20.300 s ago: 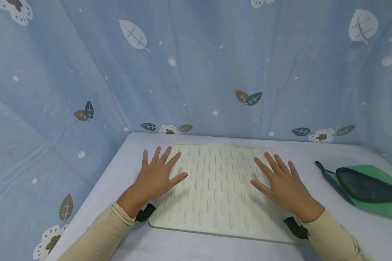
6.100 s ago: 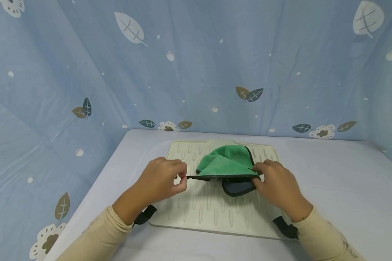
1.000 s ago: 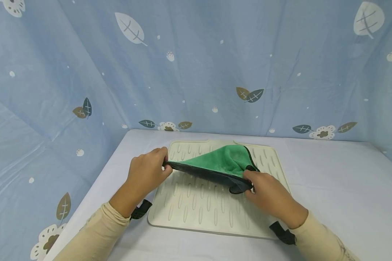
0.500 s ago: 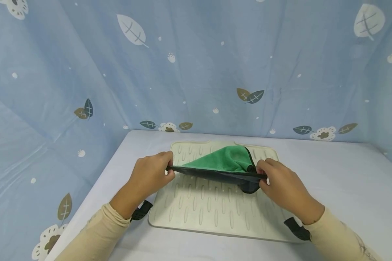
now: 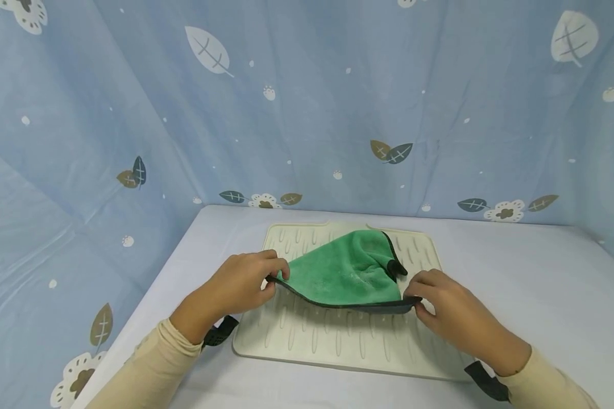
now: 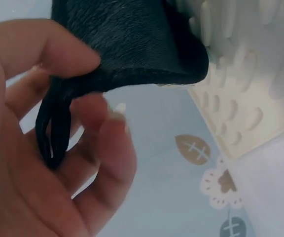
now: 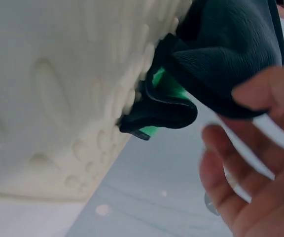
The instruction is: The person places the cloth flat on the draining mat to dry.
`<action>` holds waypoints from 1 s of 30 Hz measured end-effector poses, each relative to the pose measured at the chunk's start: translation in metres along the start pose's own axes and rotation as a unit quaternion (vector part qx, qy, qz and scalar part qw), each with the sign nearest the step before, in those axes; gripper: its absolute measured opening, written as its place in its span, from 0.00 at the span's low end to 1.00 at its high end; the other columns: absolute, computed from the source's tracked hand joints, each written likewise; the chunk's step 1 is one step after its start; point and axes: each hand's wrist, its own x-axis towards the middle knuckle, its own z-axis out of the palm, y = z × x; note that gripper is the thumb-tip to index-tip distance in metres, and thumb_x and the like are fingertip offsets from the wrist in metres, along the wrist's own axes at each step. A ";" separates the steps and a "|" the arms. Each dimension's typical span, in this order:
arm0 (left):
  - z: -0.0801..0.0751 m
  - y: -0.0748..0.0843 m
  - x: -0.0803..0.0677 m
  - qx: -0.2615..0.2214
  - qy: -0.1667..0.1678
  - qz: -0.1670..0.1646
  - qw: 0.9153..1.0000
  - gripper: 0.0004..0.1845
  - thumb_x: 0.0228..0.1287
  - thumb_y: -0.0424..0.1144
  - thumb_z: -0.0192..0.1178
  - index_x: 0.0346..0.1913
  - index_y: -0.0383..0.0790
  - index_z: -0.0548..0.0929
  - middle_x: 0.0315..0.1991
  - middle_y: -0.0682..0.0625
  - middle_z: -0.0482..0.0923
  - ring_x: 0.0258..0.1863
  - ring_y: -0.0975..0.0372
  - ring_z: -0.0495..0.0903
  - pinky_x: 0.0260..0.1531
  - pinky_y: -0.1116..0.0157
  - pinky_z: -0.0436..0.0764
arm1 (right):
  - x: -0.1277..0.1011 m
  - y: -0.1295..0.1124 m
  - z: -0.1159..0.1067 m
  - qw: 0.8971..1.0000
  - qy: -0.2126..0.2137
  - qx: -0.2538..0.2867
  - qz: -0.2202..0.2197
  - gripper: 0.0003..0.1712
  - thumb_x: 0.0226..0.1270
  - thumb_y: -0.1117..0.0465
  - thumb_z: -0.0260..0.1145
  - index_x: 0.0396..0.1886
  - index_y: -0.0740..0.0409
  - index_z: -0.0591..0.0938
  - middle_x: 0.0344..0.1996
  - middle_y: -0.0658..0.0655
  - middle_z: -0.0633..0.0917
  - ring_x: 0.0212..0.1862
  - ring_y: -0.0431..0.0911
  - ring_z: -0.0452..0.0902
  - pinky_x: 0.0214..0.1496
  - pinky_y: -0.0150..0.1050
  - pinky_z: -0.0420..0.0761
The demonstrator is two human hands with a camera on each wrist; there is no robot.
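Note:
A green plush cloth [image 5: 345,272] with a dark grey back and black edging lies partly on a cream ridged mat [image 5: 332,343]. Its near edge is held up between both hands and sags in the middle. My left hand [image 5: 245,281] pinches the left corner; the left wrist view shows a black hanging loop [image 6: 58,133] there, beside the fingers. At the right corner, my right hand [image 5: 452,312] pinches the edging between thumb and fingers. A dark fold [image 5: 396,268] stands on the cloth's right side. From below, the right wrist view shows the grey back [image 7: 226,54].
The mat rests on a white-covered table [image 5: 532,284]. A blue curtain [image 5: 307,113] with leaf prints hangs behind and along the left. Black straps [image 5: 486,380] sit at both wrists.
The cloth, once at the table's right, is now on the mat with its corners held. In the last second, the right hand moved right and nearer, the left slightly nearer; more green shows.

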 end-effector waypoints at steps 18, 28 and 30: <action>0.008 -0.001 -0.005 -0.054 -0.139 -0.056 0.987 0.13 0.51 0.28 0.63 0.26 0.54 0.85 0.30 0.63 0.77 0.32 0.68 0.76 0.37 0.61 0.77 | -0.012 -0.007 0.016 0.989 -0.106 0.074 -0.071 0.18 0.44 0.72 0.74 0.29 0.44 0.87 0.35 0.39 0.84 0.40 0.36 0.79 0.41 0.38 0.83; 0.010 0.004 -0.004 -0.060 -0.158 -0.056 0.984 0.12 0.50 0.29 0.62 0.26 0.54 0.86 0.30 0.63 0.79 0.34 0.67 0.78 0.39 0.60 0.79 | -0.015 -0.006 0.014 0.985 -0.130 0.075 -0.086 0.17 0.41 0.71 0.72 0.25 0.41 0.86 0.30 0.35 0.80 0.36 0.33 0.72 0.38 0.35 0.80; 0.009 0.006 -0.005 -0.062 -0.161 -0.053 0.984 0.12 0.50 0.29 0.62 0.25 0.54 0.86 0.31 0.62 0.80 0.35 0.67 0.78 0.39 0.61 0.79 | -0.014 -0.005 0.013 0.984 -0.140 0.078 -0.080 0.17 0.42 0.71 0.72 0.26 0.41 0.86 0.30 0.34 0.79 0.36 0.33 0.71 0.38 0.35 0.79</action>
